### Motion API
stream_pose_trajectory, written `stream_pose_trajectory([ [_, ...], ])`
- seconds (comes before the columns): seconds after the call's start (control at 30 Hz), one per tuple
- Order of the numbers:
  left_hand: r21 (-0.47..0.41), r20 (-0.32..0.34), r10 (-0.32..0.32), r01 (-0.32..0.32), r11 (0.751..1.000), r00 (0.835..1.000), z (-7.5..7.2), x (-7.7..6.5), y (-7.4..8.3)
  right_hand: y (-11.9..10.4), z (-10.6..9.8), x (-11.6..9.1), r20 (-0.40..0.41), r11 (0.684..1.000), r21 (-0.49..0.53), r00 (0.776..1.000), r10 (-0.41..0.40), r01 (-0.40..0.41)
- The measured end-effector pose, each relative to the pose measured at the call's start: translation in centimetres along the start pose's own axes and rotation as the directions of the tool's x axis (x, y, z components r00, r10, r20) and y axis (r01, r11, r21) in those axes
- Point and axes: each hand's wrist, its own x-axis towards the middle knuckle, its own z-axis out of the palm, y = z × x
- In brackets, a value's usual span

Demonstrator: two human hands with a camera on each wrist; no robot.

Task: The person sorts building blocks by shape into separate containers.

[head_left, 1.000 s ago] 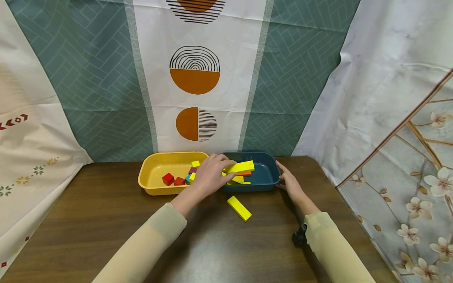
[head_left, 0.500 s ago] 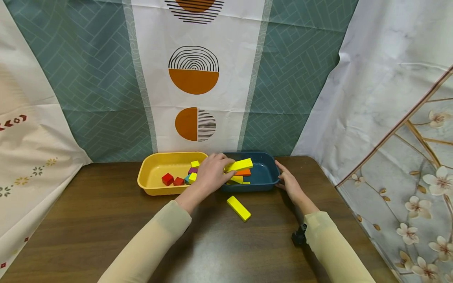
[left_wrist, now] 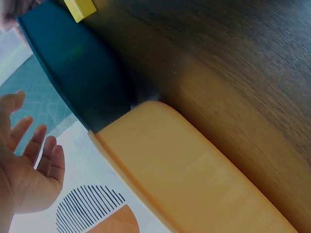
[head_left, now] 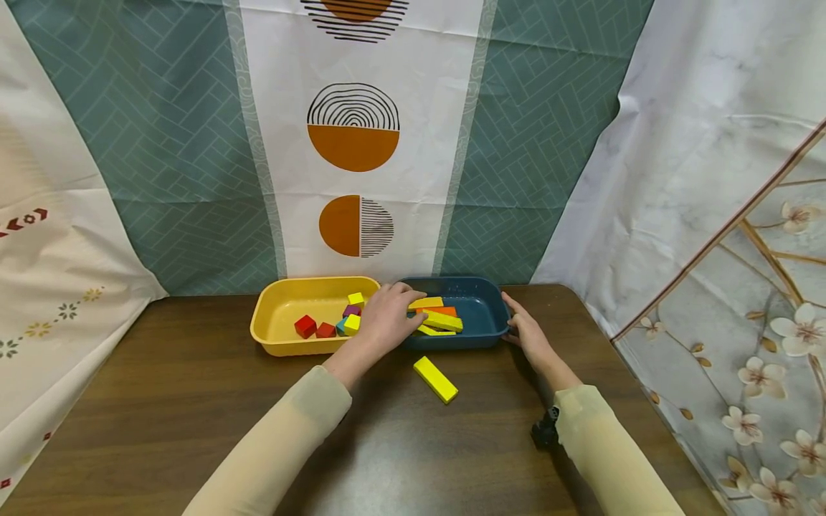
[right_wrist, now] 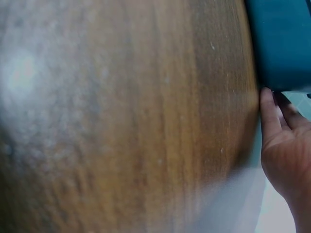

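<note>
My left hand (head_left: 386, 315) is over the left end of the blue tray (head_left: 480, 340). Its fingers are loosely bent, with nothing between them in the left wrist view. Just beside the fingertips, a yellow block (head_left: 445, 320) lies in the tray on top of other yellow blocks and an orange block (head_left: 445, 311). The hand hides part of this pile. Fingers of my right hand (head_left: 532, 337) touch the tray's right end; in the right wrist view they lie straight against the tray wall (right_wrist: 286, 53). A single yellow block (head_left: 435, 380) rests on the table in front of the tray.
Left of the blue tray, end to end, stands a yellow tray (head_left: 274, 347). It holds red cubes (head_left: 306, 327), yellow cubes (head_left: 352, 325), a purple block (head_left: 351, 310) and a blue piece. A patterned curtain (head_left: 193, 143) hangs behind the brown table (head_left: 193, 408).
My left hand has let go of the yellow block it held, which now lies lower, on the pile in the blue tray. The right hand has stayed at the tray's end.
</note>
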Motion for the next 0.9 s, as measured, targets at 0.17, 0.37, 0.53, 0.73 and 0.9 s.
stream_pose_trajectory([
  [0.17,-0.018,0.012,0.002,-0.001,1.0,1.0,-0.1,-0.2,-0.3,0.1,-0.1,0.1,-0.008,1.0,-0.002,1.0,0.01,-0.01],
  [0.37,-0.015,0.021,0.016,-0.016,1.0,1.0,-0.1,-0.3,-0.6,2.0,-0.4,0.8,-0.017,1.0,-0.027,1.0,-0.008,0.007],
  [0.53,-0.036,0.023,0.024,-0.023,0.999,0.999,-0.3,-0.5,-0.9,3.2,-0.6,1.4,-0.036,0.997,-0.071,0.999,-0.023,0.02],
  [0.73,-0.075,0.028,0.066,-0.064,0.995,0.997,-0.7,-0.7,-1.1,3.3,-0.6,1.5,-0.041,0.997,-0.074,0.999,-0.027,0.024],
  [0.9,-0.07,0.028,0.112,-0.11,0.991,0.993,-1.0,-1.1,-0.8,3.3,-0.6,1.5,-0.037,0.997,-0.071,0.999,-0.022,0.019],
])
